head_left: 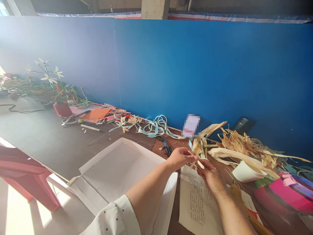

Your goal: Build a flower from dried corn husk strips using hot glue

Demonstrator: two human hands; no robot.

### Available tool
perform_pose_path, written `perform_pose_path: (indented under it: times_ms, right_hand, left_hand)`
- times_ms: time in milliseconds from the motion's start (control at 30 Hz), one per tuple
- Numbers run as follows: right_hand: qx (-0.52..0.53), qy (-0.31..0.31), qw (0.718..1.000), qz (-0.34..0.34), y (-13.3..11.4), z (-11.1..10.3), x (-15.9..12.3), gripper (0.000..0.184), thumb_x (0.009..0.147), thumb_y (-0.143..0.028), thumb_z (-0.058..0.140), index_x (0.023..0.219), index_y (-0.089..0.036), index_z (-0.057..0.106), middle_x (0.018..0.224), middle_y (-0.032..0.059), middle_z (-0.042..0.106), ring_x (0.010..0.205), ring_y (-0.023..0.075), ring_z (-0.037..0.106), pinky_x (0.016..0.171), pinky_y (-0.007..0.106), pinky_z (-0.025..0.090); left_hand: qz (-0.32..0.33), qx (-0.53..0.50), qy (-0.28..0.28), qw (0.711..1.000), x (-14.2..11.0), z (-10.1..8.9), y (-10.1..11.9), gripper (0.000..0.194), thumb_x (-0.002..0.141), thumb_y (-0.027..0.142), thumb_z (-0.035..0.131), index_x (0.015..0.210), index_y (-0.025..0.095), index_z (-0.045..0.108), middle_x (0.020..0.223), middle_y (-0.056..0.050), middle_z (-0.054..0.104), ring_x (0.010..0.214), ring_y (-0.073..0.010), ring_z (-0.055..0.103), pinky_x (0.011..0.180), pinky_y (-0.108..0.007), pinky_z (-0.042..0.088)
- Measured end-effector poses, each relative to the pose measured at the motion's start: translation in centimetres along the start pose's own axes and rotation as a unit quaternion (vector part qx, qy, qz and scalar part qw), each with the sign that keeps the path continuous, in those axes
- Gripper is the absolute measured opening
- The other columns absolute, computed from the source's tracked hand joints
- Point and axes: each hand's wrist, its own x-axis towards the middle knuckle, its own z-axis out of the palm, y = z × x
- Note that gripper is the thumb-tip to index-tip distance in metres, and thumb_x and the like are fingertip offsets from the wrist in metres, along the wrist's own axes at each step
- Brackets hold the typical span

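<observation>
Over the table, my left hand [181, 157] and my right hand [210, 175] meet with their fingertips close together. A narrow pale strip of corn husk [201, 164] is pinched between the fingers of both hands. Just beyond them lies a bunch of dried corn husks [201, 146], with a larger brownish heap of husks [244, 143] to the right. Black scissors [167, 148] rest to the left of my left hand. Beneath my right hand is a printed sheet [195, 199].
An open white box [122, 163] lies left of my arms. Pale blue cord [160, 125], husk flowers [123, 124] and a phone-like rectangle [191, 125] line the blue partition [207, 65]. A white cup [248, 171] and pink container [281, 195] stand right. A red stool [22, 173] is left.
</observation>
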Motion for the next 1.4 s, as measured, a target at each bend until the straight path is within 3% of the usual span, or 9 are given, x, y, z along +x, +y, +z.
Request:
perform_pose_path:
  times_ms: [100, 233, 467, 633, 767, 1000, 1233, 1400]
  right_hand:
    - [0.005, -0.010, 1.000, -0.007, -0.2, 0.0, 0.0, 0.016, 0.074, -0.040, 0.065, 0.086, -0.029, 0.066, 0.056, -0.0049, 0.039, 0.054, 0.0120, 0.033, 0.052, 0.026, 0.028]
    - [-0.016, -0.031, 0.999, -0.004, -0.8, 0.3, -0.3, 0.014, 0.074, -0.040, 0.064, 0.081, -0.028, 0.066, 0.054, -0.0050, 0.038, 0.052, 0.0118, 0.031, 0.050, 0.026, 0.025]
    - [-0.051, -0.053, 0.997, -0.008, -0.9, 0.5, -0.4, 0.011, 0.071, -0.036, 0.064, 0.079, -0.029, 0.068, 0.052, -0.0048, 0.042, 0.053, 0.0121, 0.034, 0.052, 0.027, 0.028]
    - [-0.090, -0.028, 0.995, -0.007, -1.7, 0.9, -0.9, 0.016, 0.069, -0.039, 0.064, 0.077, -0.027, 0.071, 0.052, -0.0041, 0.046, 0.052, 0.0125, 0.037, 0.053, 0.027, 0.030]
    - [-0.116, -0.022, 0.993, -0.011, -2.5, 1.5, -1.2, 0.020, 0.067, -0.039, 0.064, 0.078, -0.025, 0.072, 0.061, -0.0004, 0.058, 0.059, 0.0157, 0.048, 0.058, 0.028, 0.038]
    - [-0.104, -0.027, 0.993, -0.043, -2.5, 1.6, -1.2, 0.016, 0.067, -0.042, 0.065, 0.075, -0.030, 0.073, 0.073, 0.0007, 0.065, 0.063, 0.0183, 0.052, 0.061, 0.031, 0.042]
    - [-0.099, -0.036, 0.994, -0.040, -2.6, 1.7, -1.2, 0.019, 0.068, -0.042, 0.067, 0.076, -0.026, 0.072, 0.078, 0.0016, 0.065, 0.070, 0.0184, 0.054, 0.064, 0.029, 0.041]
    - [-0.080, -0.022, 0.996, -0.028, -1.6, 1.2, -0.9, 0.017, 0.069, -0.041, 0.068, 0.075, -0.025, 0.069, 0.055, -0.0035, 0.049, 0.055, 0.0130, 0.041, 0.056, 0.027, 0.034]
  left_hand:
    - [0.002, -0.027, 0.003, 1.000, -0.4, 0.0, 0.7, 0.051, 0.059, 0.053, 0.074, 0.085, 0.011, 0.062, 0.066, 0.000, 0.055, 0.055, -0.0059, 0.045, 0.055, -0.021, 0.035]
    - [-0.014, 0.012, 0.054, 0.998, -0.5, 0.0, 1.0, 0.055, 0.062, 0.062, 0.066, 0.084, 0.011, 0.063, 0.064, 0.000, 0.053, 0.053, -0.0056, 0.043, 0.054, -0.021, 0.035]
    - [-0.016, 0.078, 0.079, 0.994, -0.1, 0.3, 0.2, 0.042, 0.058, 0.051, 0.073, 0.067, 0.012, 0.059, 0.058, 0.001, 0.053, 0.053, -0.0067, 0.043, 0.053, -0.021, 0.033]
    - [-0.043, 0.037, 0.086, 0.995, -0.1, 0.3, 0.5, 0.029, 0.059, 0.038, 0.073, 0.062, 0.013, 0.059, 0.056, 0.001, 0.054, 0.052, -0.0076, 0.045, 0.054, -0.022, 0.035]
    - [-0.065, 0.010, 0.086, 0.994, -0.2, 0.2, 0.8, 0.020, 0.056, 0.028, 0.072, 0.061, 0.013, 0.061, 0.057, 0.000, 0.057, 0.053, -0.0090, 0.048, 0.057, -0.024, 0.038]
    - [-0.086, -0.025, 0.081, 0.993, -0.2, 0.2, 0.8, 0.017, 0.055, 0.023, 0.071, 0.057, 0.012, 0.059, 0.054, 0.000, 0.055, 0.050, -0.0095, 0.048, 0.055, -0.025, 0.037]
    - [-0.089, -0.018, 0.095, 0.991, -0.3, 0.3, 1.1, 0.019, 0.054, 0.024, 0.074, 0.055, 0.012, 0.059, 0.051, 0.001, 0.053, 0.047, -0.0087, 0.046, 0.052, -0.024, 0.036]
    - [-0.085, -0.008, 0.108, 0.991, -0.2, 0.4, 1.0, 0.029, 0.056, 0.035, 0.076, 0.058, 0.011, 0.060, 0.051, 0.001, 0.051, 0.047, -0.0075, 0.043, 0.050, -0.023, 0.034]
